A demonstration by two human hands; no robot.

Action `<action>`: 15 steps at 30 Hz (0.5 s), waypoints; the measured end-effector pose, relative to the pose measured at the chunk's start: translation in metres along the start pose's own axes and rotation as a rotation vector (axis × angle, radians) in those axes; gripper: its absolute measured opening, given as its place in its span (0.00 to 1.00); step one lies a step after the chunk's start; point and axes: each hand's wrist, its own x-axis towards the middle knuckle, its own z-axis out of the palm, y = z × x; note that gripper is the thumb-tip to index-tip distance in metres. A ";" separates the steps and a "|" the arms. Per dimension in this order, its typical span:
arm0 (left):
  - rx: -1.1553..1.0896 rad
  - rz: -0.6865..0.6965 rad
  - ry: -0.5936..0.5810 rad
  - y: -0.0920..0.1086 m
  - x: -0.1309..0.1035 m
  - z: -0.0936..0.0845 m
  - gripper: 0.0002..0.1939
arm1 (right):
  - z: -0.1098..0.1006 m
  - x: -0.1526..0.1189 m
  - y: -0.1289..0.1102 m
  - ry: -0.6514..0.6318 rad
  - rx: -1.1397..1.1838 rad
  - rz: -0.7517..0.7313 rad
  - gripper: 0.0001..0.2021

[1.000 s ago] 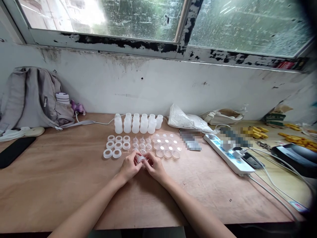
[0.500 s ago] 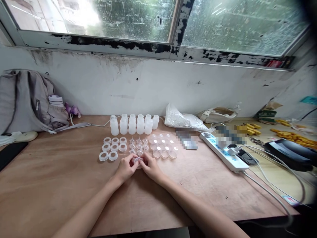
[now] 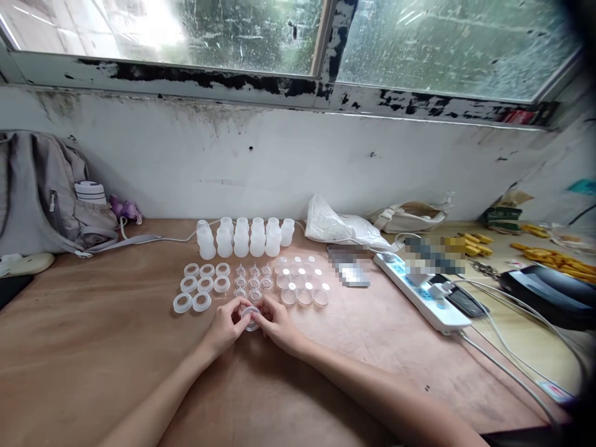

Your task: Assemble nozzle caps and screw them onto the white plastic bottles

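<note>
Both hands meet at the middle of the table around one clear round ring (image 3: 250, 318). My left hand (image 3: 228, 324) pinches its left side, and my right hand (image 3: 278, 324) grips its right side, thumbs on top. Just beyond the fingers stand several small clear nipple-like pieces (image 3: 254, 283) in rows. Several white rings (image 3: 205, 284) lie to the left of them. On the right are several clear round caps (image 3: 304, 297) with white discs by them. Behind everything, several frosted bottles (image 3: 241, 242) stand upright in rows.
A grey backpack (image 3: 41, 192) sits at the far left. White plastic bags (image 3: 342, 226) lie near the wall. To the right are a white power strip (image 3: 421, 292) with cables, a dark phone (image 3: 465, 303), yellow items (image 3: 554, 257) and a black object (image 3: 549, 295).
The view has shifted slightly, so the table items appear a little lower and further left. Both hands still hold the ring, which now shows more between the thumbs.
</note>
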 end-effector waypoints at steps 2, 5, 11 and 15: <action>-0.015 -0.010 -0.002 0.001 0.000 0.000 0.07 | -0.002 0.001 0.000 -0.030 0.020 0.014 0.09; -0.045 -0.023 -0.014 0.002 -0.001 -0.001 0.06 | -0.005 0.003 0.001 -0.122 0.069 0.035 0.09; -0.089 -0.057 -0.072 0.001 0.002 0.000 0.05 | -0.012 0.009 0.004 -0.240 0.105 0.042 0.12; -0.132 -0.058 -0.089 -0.001 0.004 0.001 0.04 | -0.015 0.011 0.007 -0.306 0.145 0.064 0.13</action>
